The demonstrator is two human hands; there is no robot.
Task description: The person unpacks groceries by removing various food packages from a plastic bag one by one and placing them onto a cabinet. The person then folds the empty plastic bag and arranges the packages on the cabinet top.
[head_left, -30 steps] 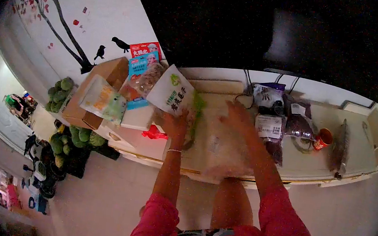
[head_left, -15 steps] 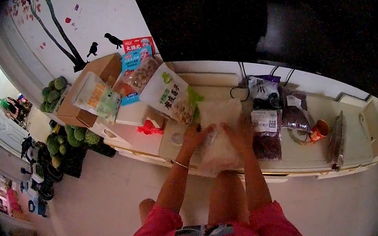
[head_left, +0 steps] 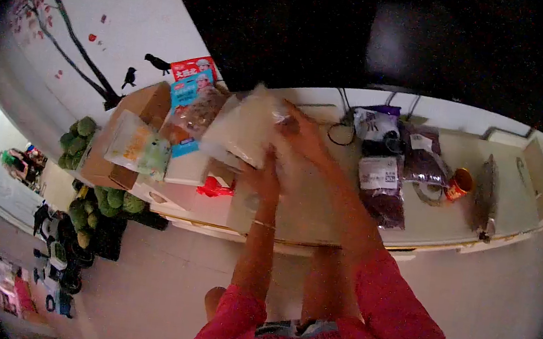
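A clear bag of pale contents [head_left: 246, 126] is held up over the left part of the cream cabinet top [head_left: 299, 219], blurred by motion. My left hand [head_left: 263, 174] grips its lower edge. Round its upper right side is my right hand [head_left: 301, 136]. Behind the bag, the white printed packet is almost wholly hidden. Just left of it stand a bag of brownish pieces [head_left: 199, 111] and a blue packet [head_left: 190, 90].
A cardboard box [head_left: 109, 151] with a white-orange packet [head_left: 139, 146] stands left, above green fruit [head_left: 110, 201]. Right are dark-grain bags [head_left: 381, 205], a purple-topped bag [head_left: 376, 128], a red can [head_left: 460, 184] and a long packet [head_left: 485, 200]. A black screen rises behind.
The pale bag, lying on the cabinet under both hands half a second ago, has been lifted and moved left, in front of the white printed packet. My right hand has moved up and left with it.
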